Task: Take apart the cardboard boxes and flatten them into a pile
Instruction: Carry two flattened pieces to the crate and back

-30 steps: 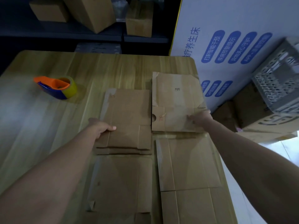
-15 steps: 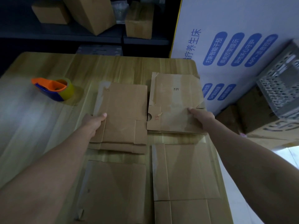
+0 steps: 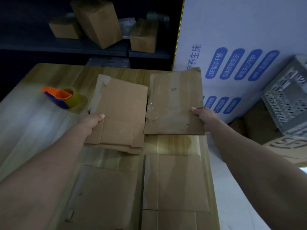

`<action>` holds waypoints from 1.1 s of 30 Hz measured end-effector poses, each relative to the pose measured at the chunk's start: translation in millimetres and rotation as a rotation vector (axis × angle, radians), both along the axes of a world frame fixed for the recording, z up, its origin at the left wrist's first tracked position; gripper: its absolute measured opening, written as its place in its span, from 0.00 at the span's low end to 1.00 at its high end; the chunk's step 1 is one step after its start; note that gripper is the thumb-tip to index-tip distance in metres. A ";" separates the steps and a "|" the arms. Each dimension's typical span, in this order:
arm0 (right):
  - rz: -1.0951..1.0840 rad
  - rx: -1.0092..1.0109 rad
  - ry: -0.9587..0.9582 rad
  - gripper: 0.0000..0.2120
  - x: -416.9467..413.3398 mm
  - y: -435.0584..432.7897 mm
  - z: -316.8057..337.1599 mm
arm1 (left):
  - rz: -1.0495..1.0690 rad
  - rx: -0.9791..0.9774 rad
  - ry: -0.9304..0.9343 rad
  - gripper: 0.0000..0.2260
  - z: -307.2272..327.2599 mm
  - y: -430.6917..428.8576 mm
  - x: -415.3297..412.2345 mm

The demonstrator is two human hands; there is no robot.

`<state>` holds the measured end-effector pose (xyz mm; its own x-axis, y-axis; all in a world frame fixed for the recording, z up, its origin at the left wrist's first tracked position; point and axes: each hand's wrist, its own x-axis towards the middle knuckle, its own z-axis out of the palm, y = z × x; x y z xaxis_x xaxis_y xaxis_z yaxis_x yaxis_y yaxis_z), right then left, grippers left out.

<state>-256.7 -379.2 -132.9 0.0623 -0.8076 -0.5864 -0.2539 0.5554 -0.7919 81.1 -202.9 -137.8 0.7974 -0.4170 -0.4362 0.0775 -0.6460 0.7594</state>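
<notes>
Head view: left hand [image 3: 93,121] grips the left edge of a flattened brown cardboard stack [image 3: 119,117]; right hand [image 3: 205,119] grips the right edge of a flattened brown cardboard sheet [image 3: 174,103]. Both are raised off the pale wooden worktop [image 3: 33,123], edge to edge, each nearest its own hand. Judged next: stacking one upon the other.
</notes>
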 end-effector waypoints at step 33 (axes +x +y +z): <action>-0.468 -0.484 0.127 0.13 -332.3 173.9 188.9 | -0.603 -0.370 0.318 0.20 163.4 -46.2 -307.0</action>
